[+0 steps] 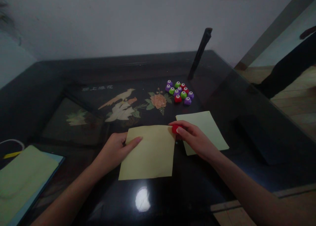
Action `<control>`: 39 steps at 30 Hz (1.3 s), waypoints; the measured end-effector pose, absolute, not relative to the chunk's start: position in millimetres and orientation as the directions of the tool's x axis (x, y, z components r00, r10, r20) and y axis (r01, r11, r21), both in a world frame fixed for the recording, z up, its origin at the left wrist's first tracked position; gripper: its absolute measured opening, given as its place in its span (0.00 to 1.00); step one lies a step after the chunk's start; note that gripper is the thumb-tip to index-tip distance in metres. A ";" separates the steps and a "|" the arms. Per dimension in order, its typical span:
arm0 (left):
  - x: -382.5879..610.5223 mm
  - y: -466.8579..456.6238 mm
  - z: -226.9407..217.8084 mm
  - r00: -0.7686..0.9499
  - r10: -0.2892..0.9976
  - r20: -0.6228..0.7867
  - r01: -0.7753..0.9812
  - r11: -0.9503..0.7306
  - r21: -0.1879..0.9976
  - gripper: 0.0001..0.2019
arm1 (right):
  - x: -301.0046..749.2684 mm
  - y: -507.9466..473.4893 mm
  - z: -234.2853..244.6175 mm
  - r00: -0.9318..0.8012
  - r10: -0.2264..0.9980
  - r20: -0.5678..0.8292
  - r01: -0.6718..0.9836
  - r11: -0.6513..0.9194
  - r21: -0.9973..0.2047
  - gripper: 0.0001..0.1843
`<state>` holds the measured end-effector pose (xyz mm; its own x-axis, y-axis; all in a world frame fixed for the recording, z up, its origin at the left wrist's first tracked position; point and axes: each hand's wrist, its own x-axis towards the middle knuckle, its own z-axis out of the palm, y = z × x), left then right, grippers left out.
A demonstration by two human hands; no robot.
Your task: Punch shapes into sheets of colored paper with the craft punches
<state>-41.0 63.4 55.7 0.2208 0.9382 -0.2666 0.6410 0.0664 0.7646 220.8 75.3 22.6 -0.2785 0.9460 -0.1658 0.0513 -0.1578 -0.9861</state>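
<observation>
My left hand [120, 150] grips the left edge of a pale yellow sheet of paper [150, 153], thumb on top and fingers underneath. The sheet is held above the dark table. In my right hand [195, 137] a small red clip [175, 128] is pinched between thumb and fingers at the sheet's upper right corner. Whether it bites on the paper is hard to tell. Partly beneath my right hand lies a pale green stack of paper [207, 127]. Beyond the hands sit several small clips [183, 94] in purple, green and red, each topped with an eye.
The glossy black table [98, 199] bears a bird-and-flower picture [120, 111]. A dark upright stick [201, 51] stands at the back right. Green and blue sheets [22, 180] lie at the left, and a dark flat object [259, 137] at the right. A person's leg [288, 68] shows beyond.
</observation>
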 end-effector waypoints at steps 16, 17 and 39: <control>-40.2 62.9 57.1 0.222 0.935 -0.277 0.598 0.094 0.796 0.19 | 221.6 76.5 26.1 -0.280 0.957 -0.071 0.156 -0.027 -0.987 0.14; -40.4 62.7 57.0 0.223 0.936 -0.273 0.600 0.089 0.795 0.19 | 221.7 76.7 26.3 -0.272 0.960 -0.070 0.151 -0.029 -0.988 0.14; -42.8 62.4 61.0 0.188 0.956 -0.225 0.645 0.053 0.763 0.18 | 225.0 78.7 26.7 -0.229 0.964 -0.135 -0.149 -0.171 -0.974 0.14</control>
<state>-42.8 62.4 61.0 0.1878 0.9560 -0.2252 0.6448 0.0529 0.7625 225.0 78.7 26.7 -0.2294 0.9640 -0.1345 -0.1489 -0.1713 -0.9739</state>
